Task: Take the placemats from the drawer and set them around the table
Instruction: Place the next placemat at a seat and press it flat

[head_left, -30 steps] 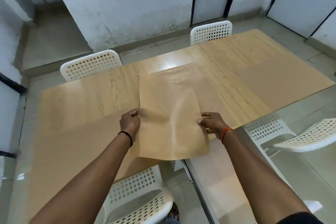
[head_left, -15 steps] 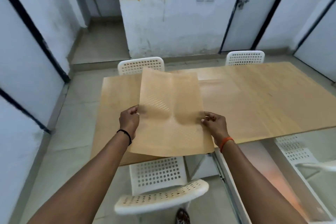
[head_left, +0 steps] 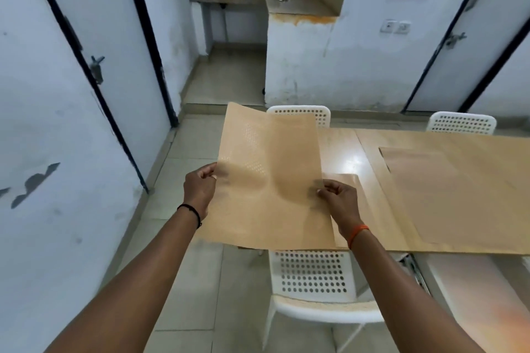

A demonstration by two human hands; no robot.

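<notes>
Nearest the camera, a white perforated plastic chair (head_left: pixel 314 281) stands tucked against the near edge of the long light-wood surface (head_left: pixel 344 152). Just above that chair, both hands hold one thin tan rectangular placemat (head_left: pixel 269 180) up in the air, over the left end of the surface. The left hand (head_left: pixel 200 188) pinches the sheet's left edge with curled fingers and wears a black band at the wrist; the right hand (head_left: pixel 339 200) pinches the right edge the same way and wears an orange band. The held placemat is a flexible, slightly translucent sheet with a fine woven grain. It sags in a shallow crease down its middle, its far corners tip upward, and a dotted pattern shows through its upper left part.

Just right of the held sheet, a second tan placemat (head_left: pixel 348 180) lies flat on the surface, partly hidden behind the right hand. Further right lies a third, larger-looking tan placemat (head_left: pixel 447 195), flat and reaching toward the near edge.

Beyond the surface stand two more white perforated chairs, one (head_left: pixel 318 113) peeking over the held sheet's top edge and one (head_left: pixel 461 123) further right.
</notes>
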